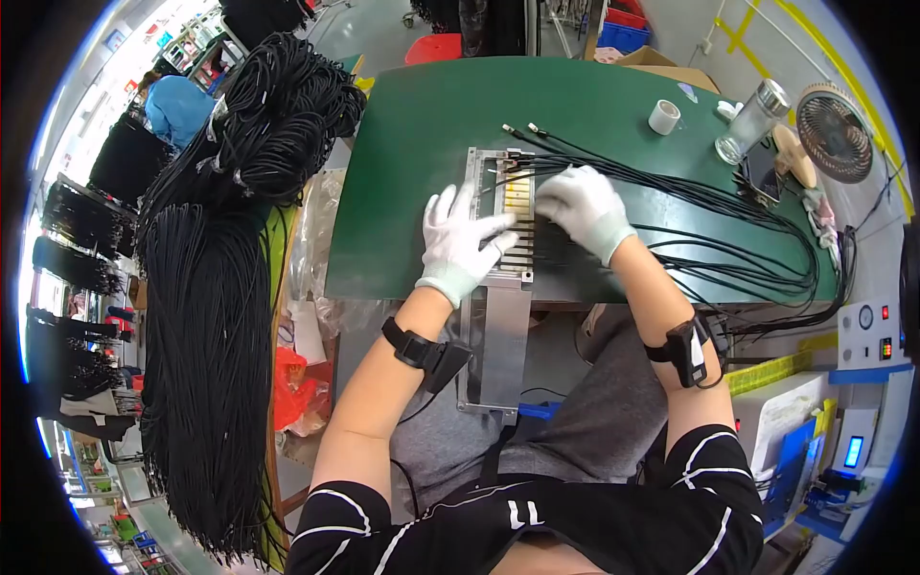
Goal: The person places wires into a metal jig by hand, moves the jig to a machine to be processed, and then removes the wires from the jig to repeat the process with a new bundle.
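Note:
A metal fixture with yellow and light slots lies on the green table in front of me. My left hand, in a white glove, rests along its left side with fingers spread, thumb and index reaching over the slots. My right hand, also gloved, is at the fixture's right side, its fingers curled in toward the slots. What those fingertips hold, if anything, is hidden. Black cables run from the fixture's far end past my right hand, looping on the right. Two cable ends with light tips lie beyond the fixture.
Large bundles of black cables hang at the left beside the green table. Toward the far right stand a white tape roll, a glass bottle and a small fan. A control box is at the right.

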The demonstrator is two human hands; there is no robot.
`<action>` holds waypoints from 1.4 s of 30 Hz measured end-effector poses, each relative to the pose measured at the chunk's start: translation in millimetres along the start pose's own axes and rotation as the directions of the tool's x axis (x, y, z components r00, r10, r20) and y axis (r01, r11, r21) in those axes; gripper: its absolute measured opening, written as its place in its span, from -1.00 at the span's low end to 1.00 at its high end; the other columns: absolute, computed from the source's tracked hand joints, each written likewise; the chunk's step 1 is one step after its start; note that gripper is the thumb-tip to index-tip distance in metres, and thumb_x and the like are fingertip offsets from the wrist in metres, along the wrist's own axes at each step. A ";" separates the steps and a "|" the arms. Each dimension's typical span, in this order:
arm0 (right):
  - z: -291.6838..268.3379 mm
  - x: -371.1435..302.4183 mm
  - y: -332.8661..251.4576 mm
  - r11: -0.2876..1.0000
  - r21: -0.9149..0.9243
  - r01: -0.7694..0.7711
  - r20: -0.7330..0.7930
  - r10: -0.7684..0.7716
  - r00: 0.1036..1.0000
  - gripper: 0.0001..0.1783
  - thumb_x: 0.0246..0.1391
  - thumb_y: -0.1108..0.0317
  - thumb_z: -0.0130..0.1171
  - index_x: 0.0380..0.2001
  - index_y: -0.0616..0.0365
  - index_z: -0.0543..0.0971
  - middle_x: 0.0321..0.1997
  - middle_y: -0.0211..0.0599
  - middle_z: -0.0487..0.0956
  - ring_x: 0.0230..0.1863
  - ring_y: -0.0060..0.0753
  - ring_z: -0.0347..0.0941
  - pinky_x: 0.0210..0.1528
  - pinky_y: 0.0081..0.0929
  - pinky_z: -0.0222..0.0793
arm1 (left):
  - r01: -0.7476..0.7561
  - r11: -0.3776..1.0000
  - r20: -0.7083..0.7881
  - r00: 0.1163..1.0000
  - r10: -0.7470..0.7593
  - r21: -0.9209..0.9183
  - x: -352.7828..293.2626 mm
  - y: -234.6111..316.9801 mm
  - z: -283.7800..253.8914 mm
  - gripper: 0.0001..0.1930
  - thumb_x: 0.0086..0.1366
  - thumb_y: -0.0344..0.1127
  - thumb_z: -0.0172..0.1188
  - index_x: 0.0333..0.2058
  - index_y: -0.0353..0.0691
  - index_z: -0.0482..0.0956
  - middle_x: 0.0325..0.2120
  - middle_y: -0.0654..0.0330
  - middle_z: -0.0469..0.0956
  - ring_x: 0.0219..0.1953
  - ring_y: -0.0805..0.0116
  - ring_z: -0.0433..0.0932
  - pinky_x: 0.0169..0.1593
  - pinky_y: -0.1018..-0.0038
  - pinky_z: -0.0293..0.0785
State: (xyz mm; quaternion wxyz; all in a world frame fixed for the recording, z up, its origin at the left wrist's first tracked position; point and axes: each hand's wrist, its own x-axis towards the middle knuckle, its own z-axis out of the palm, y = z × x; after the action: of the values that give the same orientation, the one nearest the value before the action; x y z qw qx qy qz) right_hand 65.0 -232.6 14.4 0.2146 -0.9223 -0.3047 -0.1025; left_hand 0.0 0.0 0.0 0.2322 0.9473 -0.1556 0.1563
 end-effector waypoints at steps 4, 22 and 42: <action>-19.9 0.0 28.1 0.983 0.020 -0.180 -0.144 0.181 0.973 -0.80 -0.02 0.08 0.31 -0.40 -0.10 0.71 -0.29 -0.30 0.65 -0.15 -0.12 0.52 -0.02 -0.15 0.42 | -0.006 0.996 0.046 0.999 0.002 0.085 11.0 11.9 8.2 -0.73 0.16 0.06 0.30 -0.19 0.25 0.78 0.31 -0.06 0.28 0.36 -0.16 0.13 0.46 0.01 -0.18; -13.2 -3.2 -45.8 0.939 0.313 0.144 -0.096 -0.119 0.988 -0.84 -0.06 0.39 0.34 -0.35 0.12 0.64 -0.38 -0.17 0.61 -0.28 -0.04 0.51 -0.18 -0.22 0.44 | -0.121 0.940 -0.334 0.942 0.008 -0.320 9.2 -2.3 23.2 -0.81 0.16 -0.21 0.31 -0.44 -0.20 0.60 -0.02 0.07 0.59 0.11 -0.04 0.43 0.27 0.10 0.25; -17.0 -3.8 -13.2 0.949 0.312 -0.032 -0.034 0.044 0.998 -0.86 -0.01 0.32 0.30 -0.36 0.10 0.64 -0.35 -0.22 0.63 -0.31 -0.11 0.52 -0.17 -0.26 0.44 | 0.024 0.992 -0.415 0.906 -0.076 -0.128 5.3 -16.8 7.6 -0.81 0.12 -0.21 0.32 -0.42 -0.22 0.68 -0.24 0.03 0.68 -0.12 -0.01 0.59 0.04 0.19 0.46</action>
State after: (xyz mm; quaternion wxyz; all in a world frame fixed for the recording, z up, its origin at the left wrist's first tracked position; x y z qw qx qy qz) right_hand 53.0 -232.8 32.7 0.3656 -0.8803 -0.2948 -0.0679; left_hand 12.6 9.3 -11.0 0.3204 0.8797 -0.0868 0.3404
